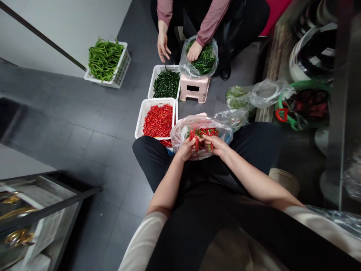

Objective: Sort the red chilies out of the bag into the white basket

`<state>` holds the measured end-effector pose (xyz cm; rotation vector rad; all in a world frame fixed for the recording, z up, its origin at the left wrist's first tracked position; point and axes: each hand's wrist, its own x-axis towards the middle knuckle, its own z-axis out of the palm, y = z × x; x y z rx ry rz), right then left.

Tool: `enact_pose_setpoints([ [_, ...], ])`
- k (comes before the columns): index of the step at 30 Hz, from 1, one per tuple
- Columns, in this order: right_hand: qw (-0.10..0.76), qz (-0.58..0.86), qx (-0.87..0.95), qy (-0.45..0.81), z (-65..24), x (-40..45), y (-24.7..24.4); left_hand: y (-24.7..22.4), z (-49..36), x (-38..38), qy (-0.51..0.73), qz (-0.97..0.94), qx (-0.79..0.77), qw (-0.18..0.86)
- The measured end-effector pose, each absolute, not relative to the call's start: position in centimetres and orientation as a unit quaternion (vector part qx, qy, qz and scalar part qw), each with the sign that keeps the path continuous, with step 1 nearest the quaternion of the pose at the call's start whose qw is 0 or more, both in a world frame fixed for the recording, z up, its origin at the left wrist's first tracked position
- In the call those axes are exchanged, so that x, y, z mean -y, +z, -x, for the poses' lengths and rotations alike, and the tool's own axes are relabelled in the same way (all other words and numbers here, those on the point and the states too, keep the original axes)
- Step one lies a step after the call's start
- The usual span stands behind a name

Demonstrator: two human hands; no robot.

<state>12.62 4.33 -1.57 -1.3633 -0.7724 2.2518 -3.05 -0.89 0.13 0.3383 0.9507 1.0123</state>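
Both my hands work close together over an open clear plastic bag (180,128) between my knees. In my left hand (185,149) are several red chili peppers (196,143), its fingers closed round them. My right hand (216,145) pinches at the same bunch from the other side; its fingertips are partly hidden among the peppers. More red chilies with green stems (210,131) lie in the bag beyond my fingers. Left of the bag stands a white basket (139,124) heaped with red chilies (158,121).
Behind it, a white basket (151,83) holds dark green chilies. A co-worker's hand (194,51) reaches into a bag of green chilies on a pink stool (194,84). A basket of light green peppers (104,59) stands further left. Shelving (335,113) lines the right, bagged greens (238,96) nearby.
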Motion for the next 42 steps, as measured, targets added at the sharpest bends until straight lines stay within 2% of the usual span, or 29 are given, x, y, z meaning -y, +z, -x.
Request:
enact_pose_setpoints([
  [3,0.274,0.497,0.358,0.741,-12.7,-3.8,-0.9,0.4,3.5,0.8,0.500,-0.051,-0.360,0.786],
  [7,0.231,0.456,0.439,0.739,-12.0,-3.4,0.5,0.1,3.5,0.8,0.524,-0.019,-0.324,0.788],
  [11,0.238,0.444,0.515,0.694,-11.3,-3.4,0.5,-0.4,3.0,1.1,0.498,-0.039,-0.360,0.788],
  [17,0.197,0.434,0.756,0.449,-11.8,-3.2,0.7,1.4,2.8,1.3,0.480,-0.023,-0.363,0.798],
  [20,0.156,0.344,0.866,0.329,-12.2,-3.3,2.3,2.9,3.0,1.5,0.473,0.006,-0.358,0.805],
  [22,0.135,0.283,0.903,0.295,-12.2,-3.5,3.3,3.7,3.3,1.8,0.469,0.018,-0.365,0.804],
  [24,0.130,0.260,0.905,0.310,-12.0,-3.6,3.8,4.2,3.9,2.1,0.473,0.009,-0.380,0.795],
  [26,0.155,0.299,0.864,0.373,-11.7,-3.9,3.5,4.3,5.4,2.1,0.494,-0.034,-0.411,0.765],
  [28,0.191,0.381,0.772,0.472,-11.5,-4.4,2.4,4.0,8.0,1.6,0.515,-0.104,-0.483,0.701],
  [30,0.188,0.450,0.638,0.596,-11.7,-4.8,1.0,3.3,11.3,0.6,0.498,-0.182,-0.602,0.596],
  [33,0.137,0.508,0.402,0.750,-12.4,-5.4,-0.8,2.3,16.3,-1.6,0.368,-0.291,-0.781,0.413],
  [36,0.151,0.536,0.236,0.796,-12.9,-5.7,-1.4,2.2,18.4,-3.3,0.211,-0.383,-0.854,0.281],
  [38,0.169,0.520,0.193,0.815,-13.1,-5.7,-1.4,2.8,17.4,-3.6,0.179,-0.432,-0.858,0.212],
  [40,0.181,0.490,0.187,0.832,-13.0,-5.7,-1.2,3.5,14.7,-3.2,0.193,-0.483,-0.827,0.212],
  [42,0.201,0.473,0.209,0.832,-12.9,-5.4,-1.1,3.5,11.1,-2.3,0.199,-0.527,-0.763,0.317],
])
